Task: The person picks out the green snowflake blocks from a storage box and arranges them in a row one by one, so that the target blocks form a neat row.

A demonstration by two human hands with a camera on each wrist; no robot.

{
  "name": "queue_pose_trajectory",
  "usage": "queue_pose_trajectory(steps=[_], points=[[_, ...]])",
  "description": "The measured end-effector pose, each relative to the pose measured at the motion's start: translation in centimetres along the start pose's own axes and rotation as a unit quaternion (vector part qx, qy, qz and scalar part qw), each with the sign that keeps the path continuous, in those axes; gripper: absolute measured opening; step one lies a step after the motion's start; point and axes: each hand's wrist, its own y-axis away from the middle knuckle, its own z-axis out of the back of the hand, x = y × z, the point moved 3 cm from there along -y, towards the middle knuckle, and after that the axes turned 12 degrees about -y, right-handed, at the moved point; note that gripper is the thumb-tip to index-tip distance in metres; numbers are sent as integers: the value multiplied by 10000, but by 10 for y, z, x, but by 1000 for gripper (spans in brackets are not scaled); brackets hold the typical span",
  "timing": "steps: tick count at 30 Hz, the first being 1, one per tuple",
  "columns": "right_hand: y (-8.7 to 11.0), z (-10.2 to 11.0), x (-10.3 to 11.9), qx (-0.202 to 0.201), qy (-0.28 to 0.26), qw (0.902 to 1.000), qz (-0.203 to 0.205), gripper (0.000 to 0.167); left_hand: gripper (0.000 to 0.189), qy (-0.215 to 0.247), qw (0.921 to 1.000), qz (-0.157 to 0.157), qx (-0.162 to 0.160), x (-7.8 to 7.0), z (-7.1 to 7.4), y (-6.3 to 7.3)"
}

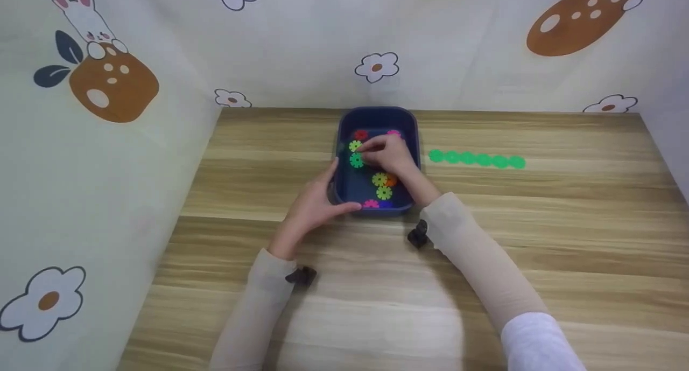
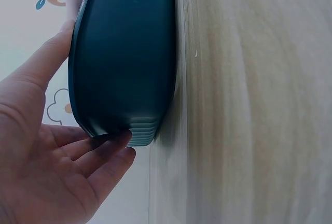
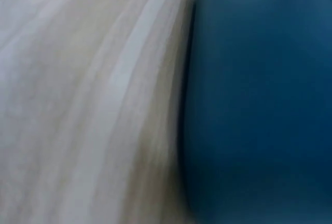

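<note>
A dark blue plastic bin (image 1: 341, 190) stands on the table with several small notched flower-shaped discs inside. My left hand (image 1: 312, 201) grips its near left corner, thumb along the near rim and fingers on the left side. In the left wrist view, those fingers bend against the bin's outer wall (image 2: 124, 53). My right hand (image 1: 388, 153) reaches inside, fingertips beside a yellow-green disc (image 1: 354, 145) and a green disc (image 1: 356, 160). Whether they pinch a disc is hidden. The right wrist view shows only the bin's side (image 3: 259, 99) and the tabletop, not the hand.
To the right of the bin lies a straight row of several green discs (image 1: 476, 159). Inside it are also a red disc (image 1: 360, 135), yellow discs (image 1: 379, 179), and pink discs (image 1: 371, 204). A patterned cloth wall (image 1: 301, 48) borders the wooden table (image 1: 565, 242) at the back and left.
</note>
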Motion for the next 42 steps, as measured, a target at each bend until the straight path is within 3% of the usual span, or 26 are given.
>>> queue_pose_trajectory(steps=[9, 18, 32, 36, 42], points=[[5, 5, 7, -161, -103, 9993, 310, 18, 109, 26, 10000, 45, 16, -1, -1, 1], [8, 21, 15, -117, -1061, 9932, 474, 20, 110, 11, 10000, -56, -58, -1, 0, -1], [21, 76, 30, -569, -1719, 9832, 253, 24, 111, 65, 9999, 88, 44, -1, -1, 0], [25, 96, 28, -807, -1844, 9792, 254, 18, 111, 21, 9999, 134, 65, -1, -1, 0], [35, 131, 21, -1002, -2541, 9615, 315, 12, 112, -64, 9999, 109, 11, -1, 0, -1]])
